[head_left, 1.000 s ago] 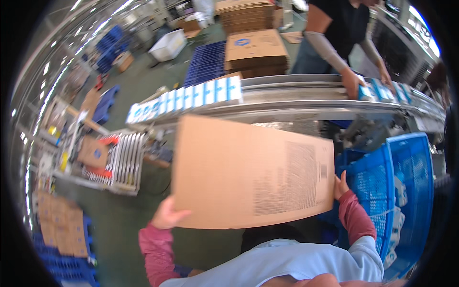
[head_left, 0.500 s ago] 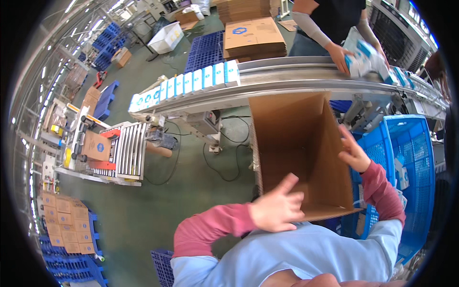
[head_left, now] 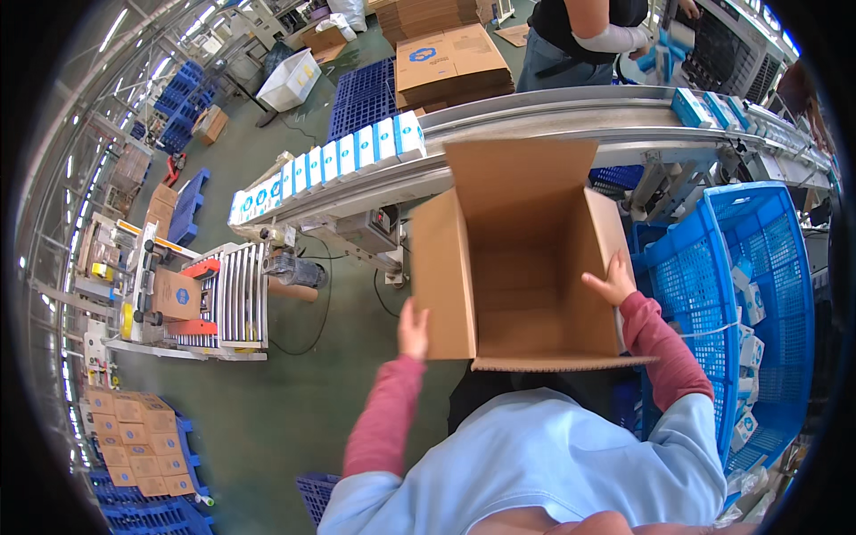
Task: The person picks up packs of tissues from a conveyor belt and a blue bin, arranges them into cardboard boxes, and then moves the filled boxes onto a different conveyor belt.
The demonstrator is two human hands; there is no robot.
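Observation:
An open cardboard box [head_left: 522, 308] stands upright in front of my body, its bare brown inside showing. Its far flap stands up, and the left and right flaps lean outward. At the outer edge of the left flap, my left hand [head_left: 413, 332] is closed on the cardboard, some of its fingers partly hidden. My right hand [head_left: 613, 285] lies against the right flap with thumb and fingers spread, the thumb reaching over the box's inner side. The near flap juts toward my body.
Beyond the box runs a conveyor [head_left: 553, 134] carrying a row of white-blue cartons [head_left: 348, 156]. Blue crates [head_left: 713, 259] holding small cartons stand at right. A roller table [head_left: 241, 299] is at left. Across the conveyor, a co-worker [head_left: 580, 40] stands near stacked flat cardboard [head_left: 455, 67].
The box's left and right flaps now lean outward. My left hand has moved from over the box to its left flap; my right hand has come onto the right flap. The co-worker has shifted back.

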